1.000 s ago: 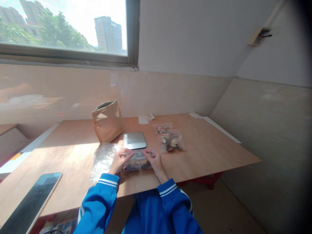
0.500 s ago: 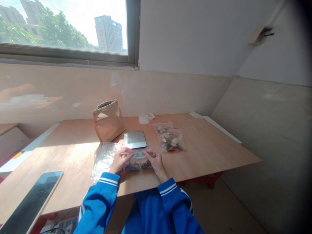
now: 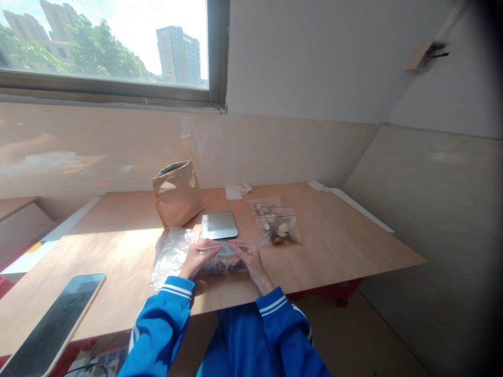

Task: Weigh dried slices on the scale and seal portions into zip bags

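A clear zip-lock bag (image 3: 225, 263) with brownish dried pieces inside lies at the near side of the table. My left hand (image 3: 198, 257) pinches its top strip on the left, thumb toward the middle. On the right part of the same strip, my right hand (image 3: 249, 257) is closed with thumb and fingers. Just behind the bag sits a flat silver scale (image 3: 219, 225). Beside my left hand is a pile of clear plastic bags (image 3: 172, 256). Two filled zip-lock bags with red strips lie to the right, the nearer bag (image 3: 280, 230) overlapping the farther bag (image 3: 264, 206).
An open brown paper bag (image 3: 178, 196) stands behind the plastic pile. A phone (image 3: 57, 324) lies at the table's left front. White paper (image 3: 233, 193) and crumpled tissue (image 3: 318, 186) are near the wall. The wooden table (image 3: 346, 238) ends close to my body.
The view has shifted slightly. Both hands keep their hold on the zip-lock bag's top, with the fingers a little changed and the strip tilted more toward me.
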